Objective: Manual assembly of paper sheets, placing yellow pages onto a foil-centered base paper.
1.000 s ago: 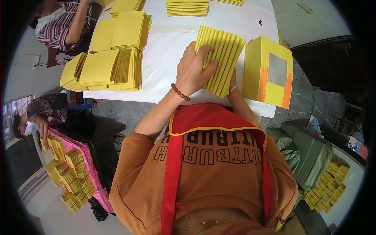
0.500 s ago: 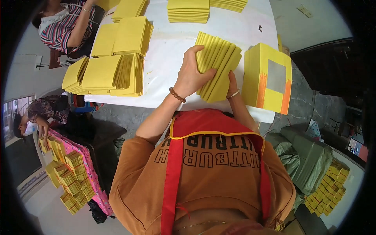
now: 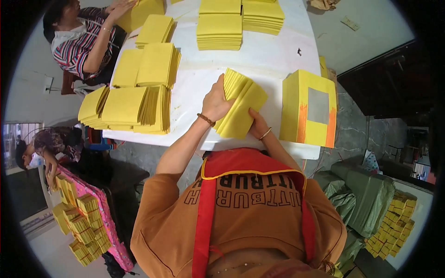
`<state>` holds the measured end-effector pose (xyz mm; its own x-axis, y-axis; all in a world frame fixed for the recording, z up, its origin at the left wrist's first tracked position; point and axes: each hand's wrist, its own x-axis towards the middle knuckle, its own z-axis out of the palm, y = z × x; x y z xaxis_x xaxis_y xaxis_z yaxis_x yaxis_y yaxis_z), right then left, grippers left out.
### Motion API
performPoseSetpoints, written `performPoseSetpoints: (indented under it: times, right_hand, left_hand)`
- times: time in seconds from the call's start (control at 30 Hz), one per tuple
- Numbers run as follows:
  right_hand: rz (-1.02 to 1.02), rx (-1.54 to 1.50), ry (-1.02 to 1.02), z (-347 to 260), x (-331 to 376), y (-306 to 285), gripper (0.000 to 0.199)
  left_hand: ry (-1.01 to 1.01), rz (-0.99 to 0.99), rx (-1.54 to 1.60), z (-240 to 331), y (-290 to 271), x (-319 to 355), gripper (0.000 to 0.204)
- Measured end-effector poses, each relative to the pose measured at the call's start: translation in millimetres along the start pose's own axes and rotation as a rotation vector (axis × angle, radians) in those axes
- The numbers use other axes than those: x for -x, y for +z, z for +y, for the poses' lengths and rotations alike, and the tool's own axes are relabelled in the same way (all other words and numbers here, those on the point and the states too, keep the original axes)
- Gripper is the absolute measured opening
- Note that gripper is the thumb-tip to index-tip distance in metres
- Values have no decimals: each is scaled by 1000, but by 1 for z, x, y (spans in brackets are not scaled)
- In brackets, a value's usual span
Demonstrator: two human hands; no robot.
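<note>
Two people sit off to the left of the white table point(image 3: 278, 55): one in a striped top point(image 3: 76, 46) at its far left corner with a hand on a yellow stack, and another lower down beside a pink cloth point(image 3: 104, 217) loaded with small yellow bundles point(image 3: 81, 222). Near the table's left edge lie fanned piles of yellow sheets point(image 3: 130, 106), overhanging the rim a little, with more piles point(image 3: 155, 60) just behind them; bare white surface separates these from the middle, leaving open room around the hands. At the centre, close to the near edge, the left hand point(image 3: 215, 102) is wrapped over the top and left side of a fanned yellow sheaf point(image 3: 241, 109), fingers curled round it, a beaded bracelet on the wrist. The sheaf stands tilted, its lower end down at the table's near rim. The right hand point(image 3: 257, 127) (mostly hidden behind the paper) grips the sheaf's lower right corner, thumb against its face, a thin bangle on the wrist. Behind, toward the far side, two neat square stacks point(image 3: 220, 25) sit side by side. To the right, just beside the sheaf but apart from it, a yellow bundle with a grey panel and orange stripes point(image 3: 310, 109) rests at the table's right near corner, jutting past the edge. Beyond that is grey concrete floor, green sacks point(image 3: 366, 194) and a heap of small yellow packs point(image 3: 394, 222) at the lower right.
</note>
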<state>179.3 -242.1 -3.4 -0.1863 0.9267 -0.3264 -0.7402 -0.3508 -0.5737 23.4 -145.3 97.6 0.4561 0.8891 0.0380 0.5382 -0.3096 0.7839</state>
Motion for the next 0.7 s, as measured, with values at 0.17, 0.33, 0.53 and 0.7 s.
performPoseSetpoints:
  times: [0.17, 0.33, 0.53, 0.7]
  right_hand:
    - [-173, -199, -124, -1, -5, 5, 55]
    - [-274, -375, -248, -6, -2, 16, 58]
    - [-223, -386, -160, -7, -3, 16, 66]
    - [-352, -404, -169, -4, 2, -1, 58]
  left_hand:
    - [133, 23, -330, 41, -10, -5, 81]
    - [311, 80, -517, 82, -24, -5, 83]
    - [236, 108, -605, 94, -27, -4, 83]
    - [-37, 183, -384, 76, -36, 1, 82]
